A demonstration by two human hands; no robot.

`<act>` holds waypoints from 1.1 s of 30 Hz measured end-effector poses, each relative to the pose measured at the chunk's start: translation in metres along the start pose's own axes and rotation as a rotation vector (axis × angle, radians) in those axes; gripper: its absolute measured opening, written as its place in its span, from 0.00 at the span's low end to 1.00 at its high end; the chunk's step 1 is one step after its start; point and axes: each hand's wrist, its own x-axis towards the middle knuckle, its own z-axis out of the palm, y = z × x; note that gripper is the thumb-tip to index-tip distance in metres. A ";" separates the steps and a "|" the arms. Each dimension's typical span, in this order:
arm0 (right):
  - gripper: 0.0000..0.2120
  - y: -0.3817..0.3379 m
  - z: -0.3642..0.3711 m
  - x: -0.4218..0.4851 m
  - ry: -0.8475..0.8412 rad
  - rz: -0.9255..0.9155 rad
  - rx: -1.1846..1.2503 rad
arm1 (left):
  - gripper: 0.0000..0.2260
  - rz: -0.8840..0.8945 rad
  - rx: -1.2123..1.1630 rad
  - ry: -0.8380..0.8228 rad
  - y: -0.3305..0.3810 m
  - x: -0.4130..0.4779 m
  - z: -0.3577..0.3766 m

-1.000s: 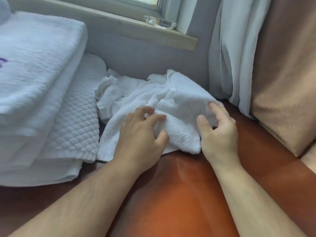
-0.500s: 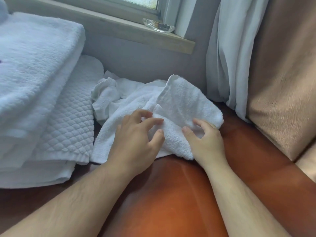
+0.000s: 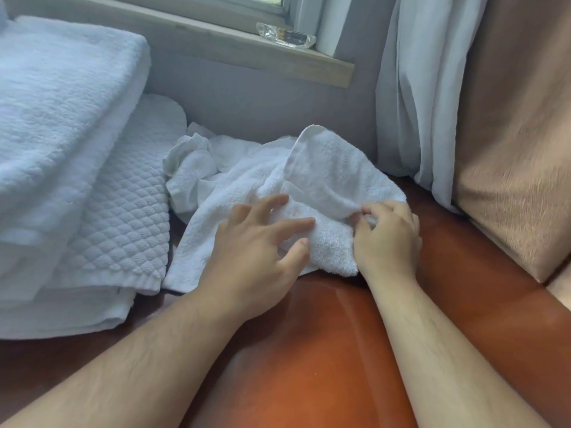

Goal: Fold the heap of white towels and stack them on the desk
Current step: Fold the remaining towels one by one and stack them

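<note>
A small white terry towel (image 3: 333, 180) lies rumpled on the reddish-brown desk (image 3: 309, 350), one flap turned up toward the wall. My right hand (image 3: 387, 234) pinches a fold of this towel at its right side. My left hand (image 3: 262, 251) rests flat on the towel's near part with fingers spread, holding nothing. Behind it lie more crumpled white cloths (image 3: 191, 162). A stack of folded white towels (image 3: 61, 125) sits at the left, with a quilted white one (image 3: 123, 217) under the thick top towels.
A grey wall and wooden window sill (image 3: 247, 54) run along the back, with a clear glass dish (image 3: 285, 37) on the sill. White curtain (image 3: 414, 103) and tan drape (image 3: 513, 134) hang at the right, reaching the desk edge.
My right hand moved left from the towel's right edge and closed on a fold. The towel's right flap turned up and over. My left hand's fingers spread flatter on the towel.
</note>
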 end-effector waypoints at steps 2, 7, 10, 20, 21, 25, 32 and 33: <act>0.07 -0.002 -0.003 0.001 0.106 -0.026 0.205 | 0.23 0.001 0.037 -0.019 -0.001 -0.001 0.002; 0.10 -0.010 -0.033 -0.002 0.190 0.349 0.975 | 0.30 -0.020 0.065 -0.063 0.001 -0.002 0.000; 0.10 -0.001 -0.064 -0.008 0.064 0.742 1.482 | 0.34 -0.029 0.055 -0.076 0.004 -0.002 -0.001; 0.41 0.021 -0.071 -0.026 -0.048 0.270 0.501 | 0.24 0.161 -0.066 0.072 0.016 -0.010 -0.009; 0.39 0.023 -0.066 -0.024 -0.162 0.236 0.470 | 0.22 0.175 -0.088 0.088 0.016 -0.009 -0.009; 0.21 0.024 -0.055 -0.025 -0.384 0.156 0.397 | 0.24 0.065 -0.179 0.065 0.010 -0.007 -0.004; 0.22 0.013 -0.059 -0.033 -0.466 0.158 0.653 | 0.43 -0.182 -0.423 0.208 0.006 0.001 -0.005; 0.25 0.012 -0.060 -0.033 -0.493 0.144 0.679 | 0.45 -0.182 -0.384 0.201 0.006 0.000 -0.005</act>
